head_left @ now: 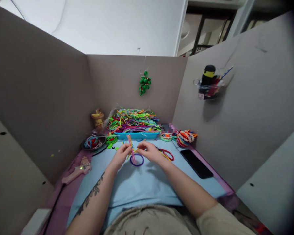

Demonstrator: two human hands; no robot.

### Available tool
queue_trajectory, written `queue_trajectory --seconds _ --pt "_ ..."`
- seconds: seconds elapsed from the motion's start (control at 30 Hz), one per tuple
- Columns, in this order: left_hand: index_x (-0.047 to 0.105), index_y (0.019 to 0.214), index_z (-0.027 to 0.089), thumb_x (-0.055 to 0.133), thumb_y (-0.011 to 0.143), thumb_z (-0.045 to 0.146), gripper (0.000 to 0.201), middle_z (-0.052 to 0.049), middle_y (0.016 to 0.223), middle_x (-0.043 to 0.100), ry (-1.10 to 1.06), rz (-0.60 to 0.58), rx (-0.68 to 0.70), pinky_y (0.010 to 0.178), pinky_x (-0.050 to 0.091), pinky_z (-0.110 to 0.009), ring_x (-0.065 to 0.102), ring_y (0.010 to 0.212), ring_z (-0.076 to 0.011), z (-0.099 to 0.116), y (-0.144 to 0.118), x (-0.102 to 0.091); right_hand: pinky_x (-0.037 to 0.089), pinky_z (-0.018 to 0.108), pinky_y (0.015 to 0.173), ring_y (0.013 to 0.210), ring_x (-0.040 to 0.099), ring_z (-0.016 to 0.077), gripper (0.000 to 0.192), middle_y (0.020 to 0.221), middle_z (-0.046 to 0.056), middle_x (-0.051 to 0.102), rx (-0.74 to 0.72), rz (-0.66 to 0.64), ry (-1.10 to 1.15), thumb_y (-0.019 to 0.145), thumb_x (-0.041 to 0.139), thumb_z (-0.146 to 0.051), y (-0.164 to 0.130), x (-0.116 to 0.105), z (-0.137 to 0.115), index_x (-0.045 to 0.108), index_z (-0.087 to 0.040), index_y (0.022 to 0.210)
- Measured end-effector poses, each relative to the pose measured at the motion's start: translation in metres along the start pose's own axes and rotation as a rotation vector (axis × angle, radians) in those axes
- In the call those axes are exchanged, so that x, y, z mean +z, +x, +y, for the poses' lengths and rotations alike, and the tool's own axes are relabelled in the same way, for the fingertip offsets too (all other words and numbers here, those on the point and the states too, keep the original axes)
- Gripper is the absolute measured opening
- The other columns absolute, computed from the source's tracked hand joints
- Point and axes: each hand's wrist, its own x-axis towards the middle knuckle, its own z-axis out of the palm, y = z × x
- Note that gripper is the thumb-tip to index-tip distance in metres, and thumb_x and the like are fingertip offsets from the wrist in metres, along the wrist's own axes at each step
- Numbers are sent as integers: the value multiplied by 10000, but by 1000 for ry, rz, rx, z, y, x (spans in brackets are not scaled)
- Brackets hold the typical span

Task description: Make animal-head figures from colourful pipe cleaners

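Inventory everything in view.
strands: several, pink-yellow, held
ring: one, purple, centre
strand heap: one, multicoloured, tray
tray: one, blue, rear
ornament: one, green-red, rear
pouch: one, clear, right
phone: one, black, right
loop: one, red, right
glue gun: one, pink, left
bowl: one, dark, left
object: one, yellowish, left
craft pieces: several, multicoloured, rear
cloth: one, blue, table
panels: several, grey, around
wall: one, white, behind
left hand: one, centre
right hand: one, centre
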Motion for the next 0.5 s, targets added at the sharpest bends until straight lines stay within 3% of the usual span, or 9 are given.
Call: queue_trajectory --seconds 0.1,0.23,0.37,0.5 --pt "515 714 166 548 754 409 249 26 625 480 50 42 58 562 349 -221 428 580 -103 -1 0 4 418 244 652 732 534 141 110 776 25 598 -11 171 94 742 557 -259 6 27 -15 607 -178 798" --pt "526 692 173 544 754 383 219 10 640 507 158 129 153 591 369 -239 460 613 -128 -7 1 6 429 252 650 732 531 144 102 802 42 587 42 316 143 731 565 -251 0 43 -13 618 -176 774" --pt "544 691 176 532 761 352 190 12 625 510 256 139 194 578 347 -235 451 596 -128 -6 -2 9 433 249 643 752 537 150 130 830 49 597 43 350 180 737 554 -261 -4 43 -10 631 -180 803" --pt "553 698 174 510 772 321 170 12 625 509 332 114 221 572 326 -236 438 590 -127 -4 -4 9 432 268 697 750 549 161 103 747 45 615 38 349 228 729 568 -249 -3 43 -9 633 -175 698"
